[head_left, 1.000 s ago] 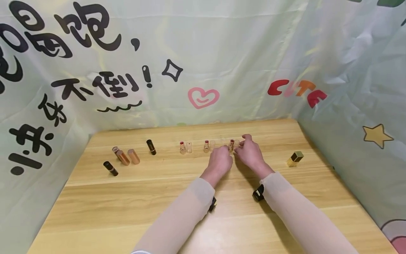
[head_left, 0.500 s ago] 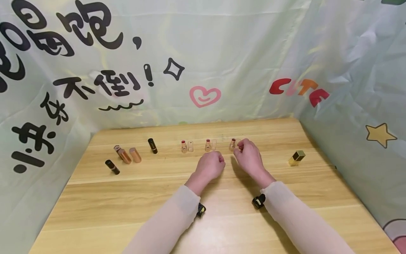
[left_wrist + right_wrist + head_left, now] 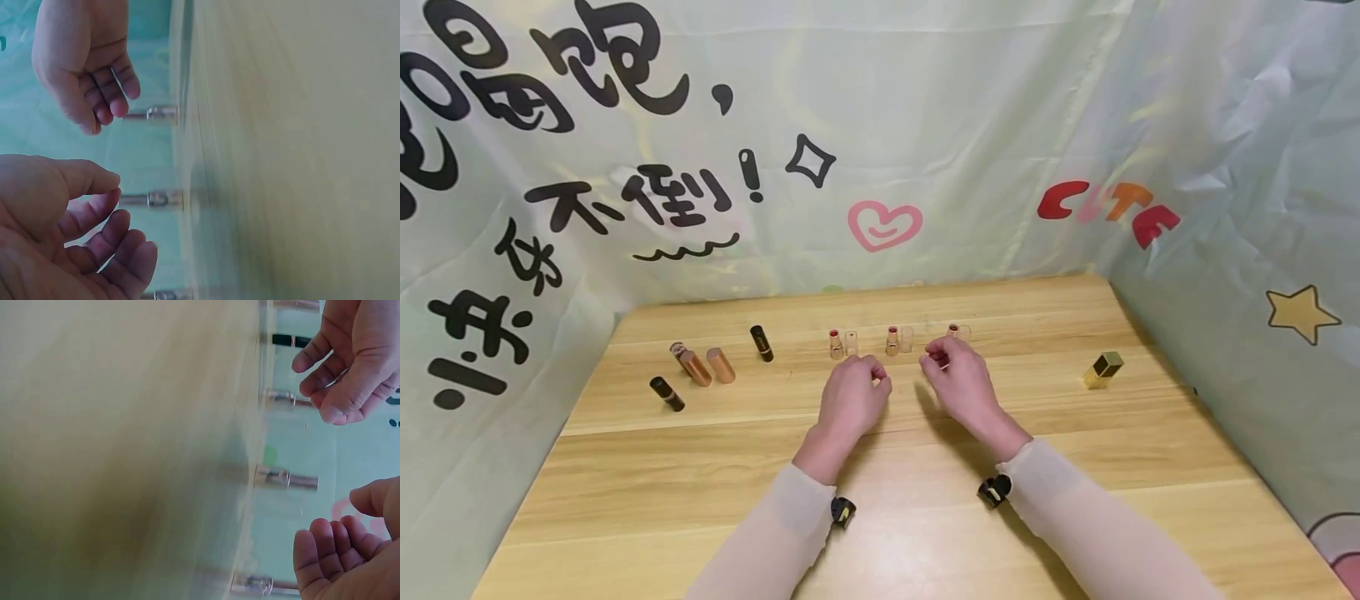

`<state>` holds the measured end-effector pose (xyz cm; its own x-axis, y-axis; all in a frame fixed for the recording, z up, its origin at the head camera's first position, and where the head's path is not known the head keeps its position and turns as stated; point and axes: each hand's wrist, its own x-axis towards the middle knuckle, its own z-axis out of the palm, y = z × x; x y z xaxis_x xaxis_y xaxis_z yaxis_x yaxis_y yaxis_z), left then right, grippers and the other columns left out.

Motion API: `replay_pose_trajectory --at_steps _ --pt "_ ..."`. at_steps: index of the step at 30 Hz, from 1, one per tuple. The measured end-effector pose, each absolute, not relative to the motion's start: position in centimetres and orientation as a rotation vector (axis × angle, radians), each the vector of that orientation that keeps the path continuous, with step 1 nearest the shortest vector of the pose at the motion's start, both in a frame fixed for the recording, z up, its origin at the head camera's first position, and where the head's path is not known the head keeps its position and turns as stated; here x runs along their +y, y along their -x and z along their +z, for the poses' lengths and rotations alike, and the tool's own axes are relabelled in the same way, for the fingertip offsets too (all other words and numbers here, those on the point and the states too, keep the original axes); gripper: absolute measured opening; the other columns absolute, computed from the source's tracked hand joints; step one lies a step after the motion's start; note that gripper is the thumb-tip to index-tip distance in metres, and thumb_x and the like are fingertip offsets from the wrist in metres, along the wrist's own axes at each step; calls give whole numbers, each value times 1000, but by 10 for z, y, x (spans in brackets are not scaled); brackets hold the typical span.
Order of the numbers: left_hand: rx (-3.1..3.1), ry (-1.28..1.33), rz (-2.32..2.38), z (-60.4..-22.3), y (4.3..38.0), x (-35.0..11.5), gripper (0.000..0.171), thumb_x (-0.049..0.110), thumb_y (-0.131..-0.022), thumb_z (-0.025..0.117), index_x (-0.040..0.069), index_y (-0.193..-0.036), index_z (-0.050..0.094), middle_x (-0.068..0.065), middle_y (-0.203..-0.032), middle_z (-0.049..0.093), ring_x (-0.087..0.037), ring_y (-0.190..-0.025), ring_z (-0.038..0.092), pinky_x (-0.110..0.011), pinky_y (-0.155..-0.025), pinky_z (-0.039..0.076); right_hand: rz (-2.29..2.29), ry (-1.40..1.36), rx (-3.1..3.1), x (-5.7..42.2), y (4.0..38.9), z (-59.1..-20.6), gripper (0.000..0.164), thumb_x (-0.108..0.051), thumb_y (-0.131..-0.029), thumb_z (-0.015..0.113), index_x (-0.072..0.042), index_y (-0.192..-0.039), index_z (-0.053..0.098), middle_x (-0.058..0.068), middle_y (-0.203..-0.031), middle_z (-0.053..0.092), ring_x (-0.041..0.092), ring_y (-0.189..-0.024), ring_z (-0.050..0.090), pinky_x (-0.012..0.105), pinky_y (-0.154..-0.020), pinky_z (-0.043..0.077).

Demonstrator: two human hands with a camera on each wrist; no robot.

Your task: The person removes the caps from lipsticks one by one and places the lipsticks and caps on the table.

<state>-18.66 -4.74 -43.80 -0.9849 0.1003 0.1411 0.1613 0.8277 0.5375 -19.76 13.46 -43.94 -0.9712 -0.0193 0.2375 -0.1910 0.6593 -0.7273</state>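
Note:
Both hands hover above the table with fingers loosely curled and nothing held. My left hand (image 3: 852,396) is just in front of the left uncapped lipstick (image 3: 836,346) and its clear cap (image 3: 851,342). My right hand (image 3: 964,385) lies before the right lipstick (image 3: 953,330), hiding its lower part; a clear cap (image 3: 965,332) stands beside it. Between them, the middle lipstick (image 3: 892,341) stands upright with its clear cap (image 3: 907,338) at its right. In the left wrist view, the left hand's thumb and index fingertips (image 3: 115,181) come close together.
Toward the left stand two black tubes (image 3: 762,343) (image 3: 667,394) and several rose-gold pieces (image 3: 721,366). A gold lipstick with a dark top (image 3: 1102,370) is on the right side. Printed cloth (image 3: 955,125) hangs behind the wooden table (image 3: 700,492).
Both hands have drawn back from the right lipstick and moved left, the left hand farther. The right lipstick and its cap stay on the table.

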Motion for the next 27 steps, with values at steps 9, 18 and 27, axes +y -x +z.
replay_pose_trajectory --at_steps 9,18,27 --pt "-2842 18 -940 -439 179 -88 8 25 -90 66 18 -87 68 -2 -90 62 -22 -86 57 -36 -71 46 1312 -250 -2642 106 195 -443 24 -22 -94 62 -4 -109 66 3 -96 65 17 -89 62 33 -77 53" --pt "-2827 -70 -982 -440 174 -121 12 27 -90 64 16 -90 69 -6 -100 64 -26 -95 58 -40 -79 48 1343 -276 -2661 86 191 -445 21 -24 -94 63 -9 -108 67 0 -96 66 14 -89 62 31 -79 54" --pt "-2814 -153 -980 -435 169 -145 16 29 -91 64 14 -95 69 -9 -105 64 -29 -99 58 -44 -83 48 1322 -394 -2721 50 188 -444 28 -28 -95 61 -6 -111 67 1 -98 66 14 -87 63 32 -78 53"
